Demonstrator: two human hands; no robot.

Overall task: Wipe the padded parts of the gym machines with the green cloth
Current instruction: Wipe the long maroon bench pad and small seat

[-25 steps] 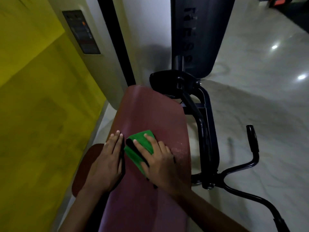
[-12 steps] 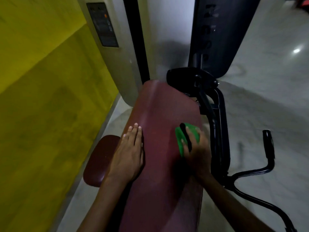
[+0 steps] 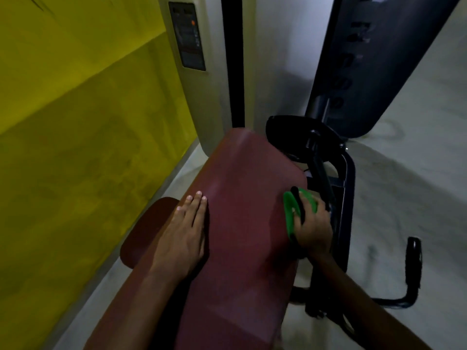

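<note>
A long maroon padded bench (image 3: 242, 203) runs from the bottom of the view up to the middle. My left hand (image 3: 185, 233) lies flat on its left side, fingers straight and together. My right hand (image 3: 312, 223) holds the folded green cloth (image 3: 290, 210) against the pad's right edge, fingers wrapped over the side. A dark band crosses the cloth by my fingers. A smaller maroon pad (image 3: 146, 231) sits lower at the left, partly hidden by my left forearm.
A yellow wall (image 3: 75, 147) stands close on the left. A beige machine column (image 3: 202, 72) with a label panel rises behind the bench. A black metal frame (image 3: 338, 188) and a dark grey upright pad (image 3: 374, 61) are at the right, with a black handle (image 3: 413, 261) over the pale floor.
My right hand has slid the green cloth from the pad's middle across to its right edge and over the side. My left hand has stayed flat on the pad.
</note>
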